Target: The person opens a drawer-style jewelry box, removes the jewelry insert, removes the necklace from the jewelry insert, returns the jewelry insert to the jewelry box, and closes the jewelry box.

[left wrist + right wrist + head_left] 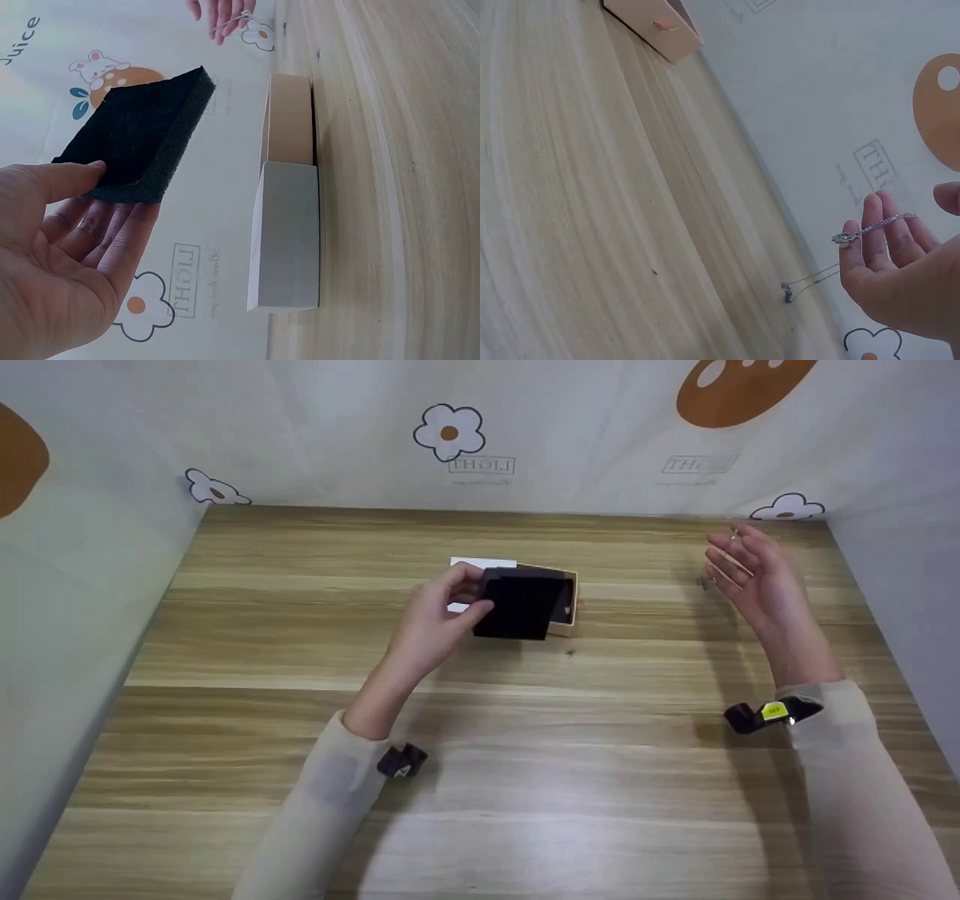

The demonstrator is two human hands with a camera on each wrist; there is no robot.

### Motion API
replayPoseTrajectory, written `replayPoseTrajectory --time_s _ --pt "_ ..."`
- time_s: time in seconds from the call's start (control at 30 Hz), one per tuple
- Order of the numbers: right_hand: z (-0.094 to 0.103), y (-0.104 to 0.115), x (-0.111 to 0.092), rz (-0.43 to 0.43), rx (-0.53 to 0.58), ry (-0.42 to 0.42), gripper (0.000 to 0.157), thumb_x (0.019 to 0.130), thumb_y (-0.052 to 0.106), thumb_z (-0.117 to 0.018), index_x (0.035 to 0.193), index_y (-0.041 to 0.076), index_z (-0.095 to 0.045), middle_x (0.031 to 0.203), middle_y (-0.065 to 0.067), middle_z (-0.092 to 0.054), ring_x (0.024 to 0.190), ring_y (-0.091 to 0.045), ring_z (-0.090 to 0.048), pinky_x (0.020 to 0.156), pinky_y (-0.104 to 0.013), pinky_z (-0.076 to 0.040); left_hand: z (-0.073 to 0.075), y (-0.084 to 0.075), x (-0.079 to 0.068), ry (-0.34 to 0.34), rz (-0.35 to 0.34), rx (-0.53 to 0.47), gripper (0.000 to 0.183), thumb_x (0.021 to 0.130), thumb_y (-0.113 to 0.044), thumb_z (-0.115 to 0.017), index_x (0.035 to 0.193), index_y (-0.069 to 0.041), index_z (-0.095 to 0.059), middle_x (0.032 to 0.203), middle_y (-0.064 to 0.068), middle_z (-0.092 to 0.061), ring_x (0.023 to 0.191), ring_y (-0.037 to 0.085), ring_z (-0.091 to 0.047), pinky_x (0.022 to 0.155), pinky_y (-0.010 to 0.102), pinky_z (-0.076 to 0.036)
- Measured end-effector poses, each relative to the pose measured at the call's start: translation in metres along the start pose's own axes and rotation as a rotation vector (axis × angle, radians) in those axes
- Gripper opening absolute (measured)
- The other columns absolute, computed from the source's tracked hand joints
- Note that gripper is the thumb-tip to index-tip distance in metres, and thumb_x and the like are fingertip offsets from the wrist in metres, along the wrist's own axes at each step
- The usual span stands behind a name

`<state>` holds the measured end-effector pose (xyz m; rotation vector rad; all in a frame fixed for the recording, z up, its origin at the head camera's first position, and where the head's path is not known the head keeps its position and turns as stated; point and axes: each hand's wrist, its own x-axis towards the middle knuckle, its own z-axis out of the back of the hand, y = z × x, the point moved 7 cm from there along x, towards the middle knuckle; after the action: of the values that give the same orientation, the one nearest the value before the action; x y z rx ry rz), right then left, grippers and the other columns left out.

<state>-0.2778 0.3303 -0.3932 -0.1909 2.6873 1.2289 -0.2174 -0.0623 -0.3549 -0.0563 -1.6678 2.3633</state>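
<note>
My left hand [429, 622] pinches a square black foam pad [516, 604] between thumb and fingers, tilted above a small drawer box. In the left wrist view the pad's rough edge [184, 131] shows, and the box's peach drawer [291, 120] sticks out of its white sleeve [285, 236]. From above, the pad hides much of the box. My right hand [772, 577] is raised at the far right, palm up, fingers loosely bent. A silver chain [889, 222] with a small pendant [845, 239] lies across those fingers, thumb apart. More chain hangs below, ending in small silver pieces [787, 292].
The wood-grain table [300, 660] meets a patterned curtain [360, 435] at the back and pale sides left and right. A small pull tab [664, 28] sits on the drawer's end. A small dark mark [570, 652] lies in front of the box.
</note>
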Motion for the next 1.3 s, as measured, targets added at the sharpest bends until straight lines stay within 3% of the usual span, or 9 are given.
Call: replayPoseTrajectory --time_s 0.17,0.47,0.93,1.3 --pt "0.009 -0.011 0.003 -0.058 -0.004 -0.028 0.014 0.101 0.007 -0.052 0.115 0.007 -0.054 0.101 -0.015 -0.075 0.089 -0.024 -0.071 0.082 -0.034 -0.059 -0.001 0.000 -0.001 -0.006 -0.006 0.012 0.027 0.091 -0.001 -0.068 0.117 0.003 -0.061 0.109 0.016 -0.072 0.105 0.025 -0.068 0.087 0.033 -0.060" --pt "0.020 -0.027 0.005 -0.133 -0.127 -0.089 0.020 0.098 0.002 -0.057 0.118 0.006 -0.057 0.102 -0.007 -0.075 0.091 -0.017 -0.070 0.083 -0.029 -0.059 -0.002 0.003 -0.002 -0.005 0.006 0.005 0.026 0.091 -0.001 -0.067 0.116 0.003 -0.061 0.109 0.016 -0.071 0.105 0.025 -0.068 0.086 0.033 -0.060" --pt "0.006 -0.039 0.011 -0.124 -0.242 -0.054 0.020 0.098 0.004 -0.059 0.117 0.006 -0.057 0.099 -0.005 -0.077 0.096 -0.015 -0.072 0.088 -0.027 -0.058 0.000 0.004 0.000 -0.008 0.004 -0.001 0.026 0.091 -0.001 -0.067 0.116 0.002 -0.061 0.108 0.016 -0.071 0.105 0.024 -0.067 0.086 0.032 -0.059" --pt "-0.005 -0.044 0.014 -0.143 -0.458 -0.027 0.031 0.100 0.009 -0.058 0.128 0.002 -0.046 0.097 0.001 -0.078 0.096 -0.009 -0.073 0.088 -0.021 -0.057 0.001 0.004 -0.001 -0.012 -0.001 -0.020 0.025 0.091 0.000 -0.067 0.116 0.003 -0.060 0.108 0.017 -0.071 0.106 0.025 -0.067 0.087 0.034 -0.059"
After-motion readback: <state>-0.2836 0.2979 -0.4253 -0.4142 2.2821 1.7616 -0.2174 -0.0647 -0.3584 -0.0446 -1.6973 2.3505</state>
